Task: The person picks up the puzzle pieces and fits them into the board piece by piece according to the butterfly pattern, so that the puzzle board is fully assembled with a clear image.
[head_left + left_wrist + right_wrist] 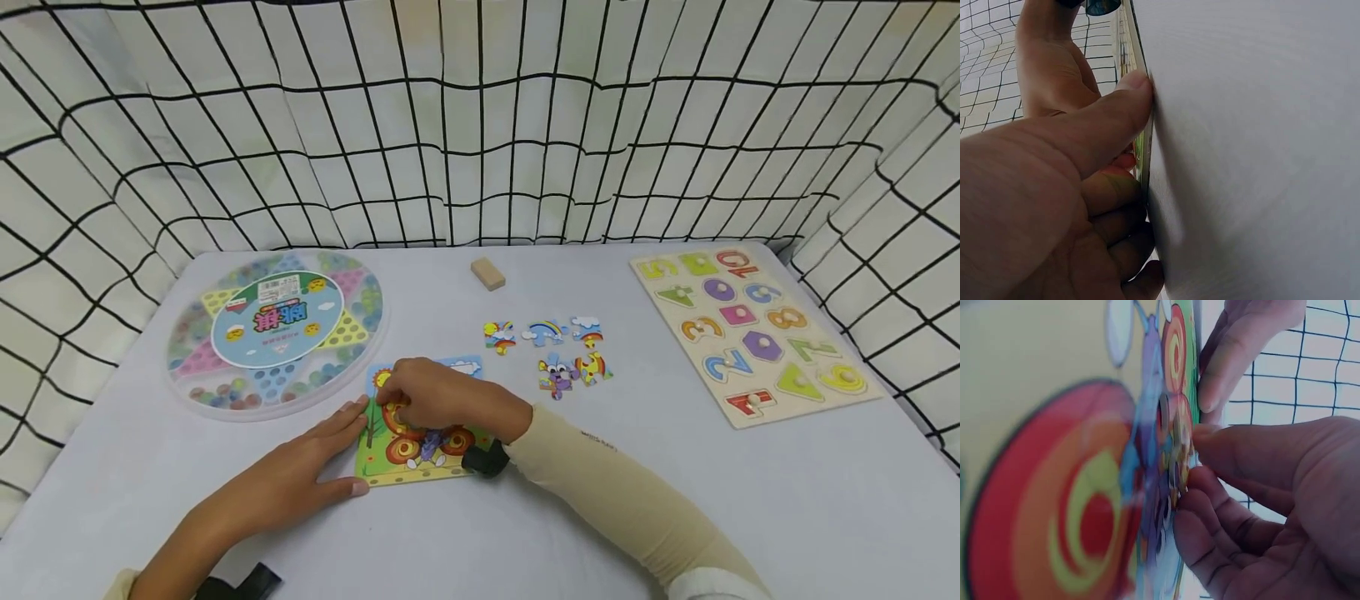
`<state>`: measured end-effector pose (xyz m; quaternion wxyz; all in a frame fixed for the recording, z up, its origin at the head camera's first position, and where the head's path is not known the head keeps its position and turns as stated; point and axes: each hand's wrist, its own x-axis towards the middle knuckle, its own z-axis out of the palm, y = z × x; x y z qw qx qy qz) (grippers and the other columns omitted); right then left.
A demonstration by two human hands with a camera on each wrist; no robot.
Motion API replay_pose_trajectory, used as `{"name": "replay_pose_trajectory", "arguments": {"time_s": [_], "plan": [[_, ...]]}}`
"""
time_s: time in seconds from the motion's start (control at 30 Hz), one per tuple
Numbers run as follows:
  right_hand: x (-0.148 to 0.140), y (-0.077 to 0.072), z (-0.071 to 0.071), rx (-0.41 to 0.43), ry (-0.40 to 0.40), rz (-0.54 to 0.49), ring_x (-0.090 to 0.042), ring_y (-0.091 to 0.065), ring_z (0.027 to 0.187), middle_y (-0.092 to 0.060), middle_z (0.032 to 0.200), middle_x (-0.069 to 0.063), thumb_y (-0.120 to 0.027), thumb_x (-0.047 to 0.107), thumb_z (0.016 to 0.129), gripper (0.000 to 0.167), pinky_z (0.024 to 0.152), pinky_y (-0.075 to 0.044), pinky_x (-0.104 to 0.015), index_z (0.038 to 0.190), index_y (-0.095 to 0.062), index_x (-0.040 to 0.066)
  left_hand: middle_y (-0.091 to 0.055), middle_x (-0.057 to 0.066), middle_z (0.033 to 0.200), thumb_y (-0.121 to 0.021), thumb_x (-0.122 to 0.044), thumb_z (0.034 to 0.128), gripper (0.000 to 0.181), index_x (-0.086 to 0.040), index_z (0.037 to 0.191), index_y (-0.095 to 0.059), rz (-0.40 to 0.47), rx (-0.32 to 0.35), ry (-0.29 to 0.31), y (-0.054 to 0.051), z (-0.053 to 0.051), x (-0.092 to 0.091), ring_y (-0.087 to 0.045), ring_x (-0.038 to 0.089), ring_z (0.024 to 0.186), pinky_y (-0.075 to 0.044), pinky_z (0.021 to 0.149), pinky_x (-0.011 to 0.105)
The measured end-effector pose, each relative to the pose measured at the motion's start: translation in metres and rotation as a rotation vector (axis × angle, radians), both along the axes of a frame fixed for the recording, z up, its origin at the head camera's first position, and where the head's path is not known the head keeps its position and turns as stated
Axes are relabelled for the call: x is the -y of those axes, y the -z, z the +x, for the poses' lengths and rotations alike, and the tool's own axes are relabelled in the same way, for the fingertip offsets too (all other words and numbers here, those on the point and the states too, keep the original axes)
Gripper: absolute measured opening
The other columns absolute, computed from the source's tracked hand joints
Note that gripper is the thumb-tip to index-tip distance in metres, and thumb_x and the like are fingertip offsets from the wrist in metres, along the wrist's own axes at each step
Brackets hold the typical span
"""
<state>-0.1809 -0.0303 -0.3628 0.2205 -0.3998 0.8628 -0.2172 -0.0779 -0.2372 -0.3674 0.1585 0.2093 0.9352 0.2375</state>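
A colourful jigsaw board with a butterfly picture lies flat on the white table. My left hand lies at its left side, fingers extended along the edge and thumb by the lower left corner. In the left wrist view, that thumb touches the board's rim. Over the board's upper left part, my right hand has its fingers bent down. In the right wrist view, its thumb and fingertips pinch a small puzzle piece at the board's surface; the fingers partly hide it. The butterfly's lower wings show below the hand.
Several loose puzzle pieces lie right of the board, with a small wooden block behind them. A round game box of coloured beads stands back left. A number-and-shape board lies at right. Black netting surrounds the table.
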Motion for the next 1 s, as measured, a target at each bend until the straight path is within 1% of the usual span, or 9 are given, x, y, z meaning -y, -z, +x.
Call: {"name": "replay_pose_trajectory", "arguments": {"time_s": [0.27,0.43,0.67,0.87,1.0], "plan": [[-0.019,-0.007,-0.006,-0.003,0.023,-0.084,-0.005,-0.057,0.089,-0.062,0.105,0.001,-0.064,0.013,0.096,0.028,0.073,-0.046,-0.014,0.123,-0.068,0.008,-0.020,0.007,0.160,-0.066,-0.055,0.0858,0.088,-0.002,0.149,-0.036,-0.013,-0.004,0.001,0.001,0.000,0.000,-0.020,0.035,0.144,-0.033,0.106,0.056],[-0.029,-0.010,-0.007,-0.018,0.031,-0.128,-0.006,-0.057,0.088,-0.063,0.102,0.001,-0.063,0.012,0.096,0.026,0.073,-0.046,-0.016,0.121,-0.069,0.006,-0.020,0.007,0.160,-0.065,-0.055,0.0863,0.087,-0.001,0.149,-0.037,-0.010,-0.017,0.006,0.001,0.000,0.000,-0.020,0.035,0.144,-0.033,0.106,0.055],[-0.041,-0.010,-0.005,0.019,0.021,-0.194,-0.006,-0.058,0.086,-0.063,0.097,0.003,-0.063,0.008,0.095,0.021,0.073,-0.048,-0.016,0.115,-0.072,0.006,-0.020,0.006,0.160,-0.065,-0.056,0.0857,0.088,-0.002,0.149,-0.037,-0.011,-0.025,0.010,0.003,-0.001,0.000,-0.021,0.035,0.144,-0.033,0.106,0.056],[-0.053,-0.012,-0.004,0.027,0.040,-0.217,-0.007,-0.057,0.086,-0.064,0.098,0.004,-0.063,0.008,0.095,0.021,0.072,-0.049,-0.018,0.114,-0.073,0.006,-0.021,0.007,0.160,-0.067,-0.055,0.0849,0.088,-0.002,0.148,-0.038,-0.019,-0.022,0.005,0.003,-0.002,0.000,-0.021,0.035,0.144,-0.033,0.106,0.056],[-0.063,-0.013,-0.004,0.015,0.056,-0.217,-0.008,-0.057,0.087,-0.064,0.100,0.005,-0.063,0.010,0.096,0.021,0.075,-0.050,-0.019,0.115,-0.072,0.007,-0.021,0.007,0.160,-0.067,-0.054,0.0852,0.087,-0.002,0.148,-0.038,-0.020,-0.015,0.000,0.002,-0.002,-0.001,-0.020,0.035,0.144,-0.033,0.106,0.056]]}}
